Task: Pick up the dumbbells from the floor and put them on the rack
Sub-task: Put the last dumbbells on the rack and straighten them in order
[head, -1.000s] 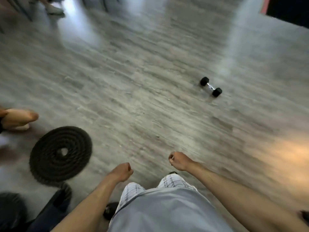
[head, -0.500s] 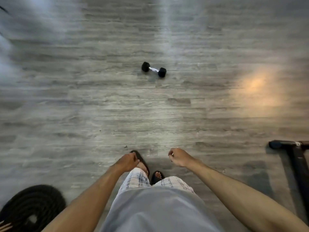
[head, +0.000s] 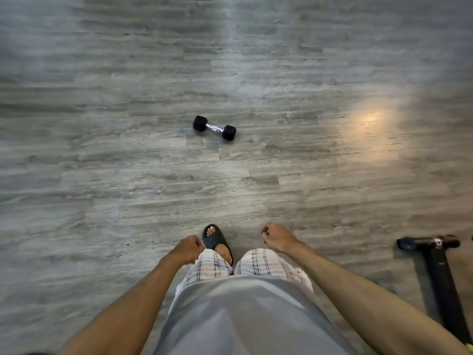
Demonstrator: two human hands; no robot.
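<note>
A small dumbbell (head: 214, 128) with two black hexagonal heads and a shiny metal handle lies alone on the grey wood-plank floor, ahead of me and slightly left of centre. My left hand (head: 188, 248) hangs in a loose fist in front of my left thigh, holding nothing. My right hand (head: 277, 237) is also curled shut and holds nothing. Both hands are well short of the dumbbell. No rack for the dumbbells shows in this view.
A black metal frame foot with a crossbar (head: 432, 254) lies on the floor at the right edge. My foot in a black slide sandal (head: 217, 243) is stepping forward. Open grey floor (head: 128, 175) lies between me and the dumbbell.
The view has swung right and I have walked forward. The dumbbell now sits nearer and more central. The coiled rope at the left has left the view. Both hands stay curled.
</note>
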